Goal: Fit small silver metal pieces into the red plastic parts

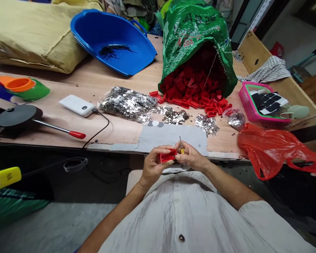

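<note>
My left hand is closed around a small red plastic part, held just above my lap at the table's front edge. My right hand touches the part's right end and grips a small screwdriver with a yellow handle, its metal tip pointing up. A grey mat lies on the table just beyond both hands. Farther back a green sack lies on its side, spilling many red plastic parts. Piles of small shiny metal pieces lie between the sack and the mat.
A blue basin with dark pins sits at the back. A white power bank with a cable, a red-tipped tool and coloured bowls lie left. A pink basket and red plastic bag lie right.
</note>
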The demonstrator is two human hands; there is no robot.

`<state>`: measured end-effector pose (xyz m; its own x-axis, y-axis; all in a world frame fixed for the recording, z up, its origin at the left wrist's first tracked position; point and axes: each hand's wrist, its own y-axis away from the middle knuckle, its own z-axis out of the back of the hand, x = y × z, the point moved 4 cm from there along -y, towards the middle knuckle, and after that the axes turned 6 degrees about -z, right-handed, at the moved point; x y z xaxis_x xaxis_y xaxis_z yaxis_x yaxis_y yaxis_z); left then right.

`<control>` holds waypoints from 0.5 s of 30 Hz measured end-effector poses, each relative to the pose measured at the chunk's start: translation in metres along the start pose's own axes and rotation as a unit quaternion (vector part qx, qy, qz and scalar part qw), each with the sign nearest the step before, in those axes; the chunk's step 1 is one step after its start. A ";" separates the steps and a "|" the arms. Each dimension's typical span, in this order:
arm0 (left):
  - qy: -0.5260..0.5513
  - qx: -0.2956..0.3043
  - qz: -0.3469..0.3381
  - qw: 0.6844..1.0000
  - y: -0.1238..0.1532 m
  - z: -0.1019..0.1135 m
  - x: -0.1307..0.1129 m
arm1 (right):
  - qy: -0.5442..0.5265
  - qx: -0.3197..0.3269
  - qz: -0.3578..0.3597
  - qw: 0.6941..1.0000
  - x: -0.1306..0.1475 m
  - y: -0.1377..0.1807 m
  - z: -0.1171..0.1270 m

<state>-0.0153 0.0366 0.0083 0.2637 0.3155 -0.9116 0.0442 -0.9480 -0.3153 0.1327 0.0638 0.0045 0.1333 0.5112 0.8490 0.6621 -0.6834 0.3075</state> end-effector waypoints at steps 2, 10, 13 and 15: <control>0.060 -0.012 0.062 0.996 0.000 0.001 0.008 | 0.087 -0.005 0.010 0.996 0.004 0.003 0.011; 0.160 -0.054 0.212 0.963 0.004 -0.004 0.015 | 0.578 -0.384 0.064 0.717 0.057 0.021 0.148; 0.170 -0.051 0.225 0.958 0.004 -0.006 0.016 | 0.628 -0.396 0.044 0.669 0.065 0.021 0.172; 0.179 -0.050 0.229 0.956 0.004 -0.008 0.017 | 0.638 -0.399 0.028 0.658 0.065 0.019 0.176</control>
<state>-0.0031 0.0380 -0.0062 0.5885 -0.1517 -0.7942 -0.0682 -0.9881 0.1381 0.2834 0.1758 -0.0106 -0.9236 -0.0331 0.3819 0.0176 -0.9989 -0.0439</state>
